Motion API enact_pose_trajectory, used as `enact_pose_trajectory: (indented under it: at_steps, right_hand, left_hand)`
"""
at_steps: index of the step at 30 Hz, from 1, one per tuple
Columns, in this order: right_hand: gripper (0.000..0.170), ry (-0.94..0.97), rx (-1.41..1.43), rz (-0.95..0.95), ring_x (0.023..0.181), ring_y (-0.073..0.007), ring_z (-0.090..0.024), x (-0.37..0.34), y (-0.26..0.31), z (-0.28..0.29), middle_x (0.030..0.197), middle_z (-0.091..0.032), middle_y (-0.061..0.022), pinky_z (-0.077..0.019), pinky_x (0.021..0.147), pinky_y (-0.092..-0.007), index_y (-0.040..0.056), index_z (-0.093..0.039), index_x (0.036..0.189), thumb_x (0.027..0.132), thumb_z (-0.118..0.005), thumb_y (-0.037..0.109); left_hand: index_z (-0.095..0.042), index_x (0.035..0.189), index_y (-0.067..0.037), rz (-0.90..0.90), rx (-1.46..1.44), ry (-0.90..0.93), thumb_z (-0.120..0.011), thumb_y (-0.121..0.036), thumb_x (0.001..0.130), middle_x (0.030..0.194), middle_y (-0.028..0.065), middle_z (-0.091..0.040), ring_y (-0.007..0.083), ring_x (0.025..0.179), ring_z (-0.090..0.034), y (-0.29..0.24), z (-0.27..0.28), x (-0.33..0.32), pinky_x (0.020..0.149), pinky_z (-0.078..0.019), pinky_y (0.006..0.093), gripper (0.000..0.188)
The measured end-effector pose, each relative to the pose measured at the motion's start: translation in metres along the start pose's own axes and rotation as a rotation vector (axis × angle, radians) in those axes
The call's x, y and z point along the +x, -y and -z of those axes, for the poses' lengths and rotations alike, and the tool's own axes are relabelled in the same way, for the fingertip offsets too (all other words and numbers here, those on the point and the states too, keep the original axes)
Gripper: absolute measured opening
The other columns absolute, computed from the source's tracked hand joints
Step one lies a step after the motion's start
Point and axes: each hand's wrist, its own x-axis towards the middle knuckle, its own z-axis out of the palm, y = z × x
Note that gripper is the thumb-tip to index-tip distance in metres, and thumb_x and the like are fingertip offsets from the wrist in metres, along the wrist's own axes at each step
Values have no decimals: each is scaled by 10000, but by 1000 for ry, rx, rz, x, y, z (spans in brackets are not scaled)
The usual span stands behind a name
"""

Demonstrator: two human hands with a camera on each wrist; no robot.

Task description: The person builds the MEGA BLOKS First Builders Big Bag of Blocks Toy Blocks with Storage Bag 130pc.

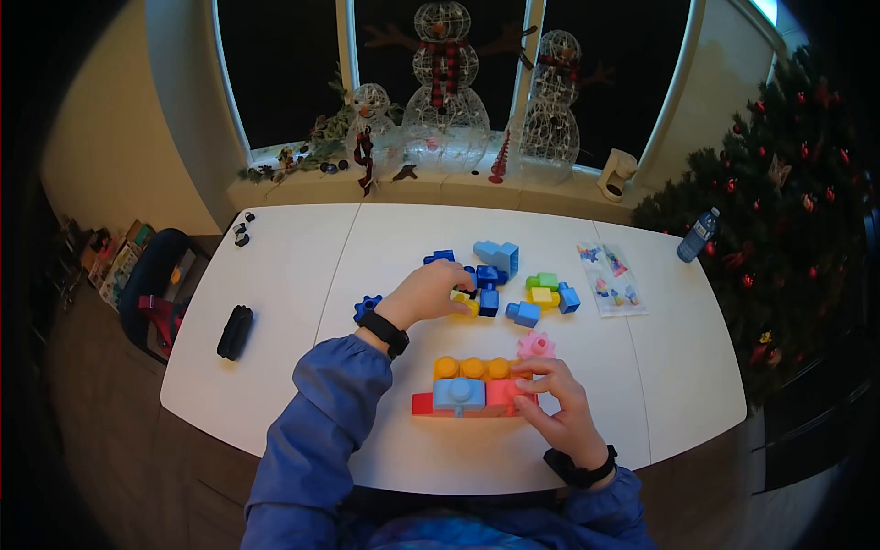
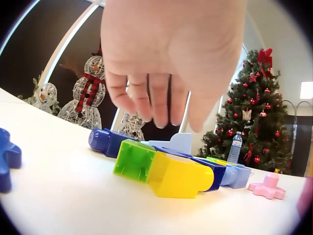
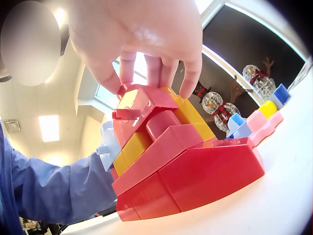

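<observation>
Several loose blocks [image 2: 175, 177] beneath left hand [image 1: 423, 291], grip apart; right hand [image 1: 566, 412], grip clamped on red block [image 3: 154, 102]

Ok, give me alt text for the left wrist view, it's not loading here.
Left hand, fingers pointing down, over a yellow block, a green block and blue blocks on a white table. A blue gear and pink gear lie at either side; wire snowmen and a decorated tree stand behind.

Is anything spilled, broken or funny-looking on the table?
I can't see anything spilled or broken. One green block looks a bit odd: it's lying on its side beside a yellow block, with its hollow bottom showing.
</observation>
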Motion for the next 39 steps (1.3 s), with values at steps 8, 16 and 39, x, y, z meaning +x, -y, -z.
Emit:
enact_pose_trajectory:
  at_steps: [8, 16, 39]
  right_hand:
    - [237, 2, -12, 14, 1174, -330, -643, -1, -3, -1, 1241, -685, -139, -507, 1001, -415, 66, -682, 1065, 860, -785, 11]
    - [223, -2, 6, 12, 1175, -322, -646, 0, -2, 1, 1236, -689, -139, -496, 1008, -411, 63, -678, 1049, 861, -786, 11]
    - [219, -9, -11, 29, 1178, -318, -657, 1, 0, -1, 1205, -704, -137, -498, 1011, -433, 68, -688, 1045, 860, -789, 9]
  left_hand:
    - [-706, 1011, -35, 154, 165, 221, -841, -124, 755, 1004, 144, -687, 343, 963, -670, -12, -3, -11, 851, -552, 420, 302]
    - [-634, 1161, -8, 278, -479, -151, -812, -82, 836, 1121, 102, -682, 204, 997, -697, -86, 65, -84, 944, -566, 332, 378]
    - [-668, 1193, -37, 173, -439, -149, -819, -168, 884, 1110, 117, -747, 269, 993, -710, -99, 38, -124, 913, -558, 355, 368]
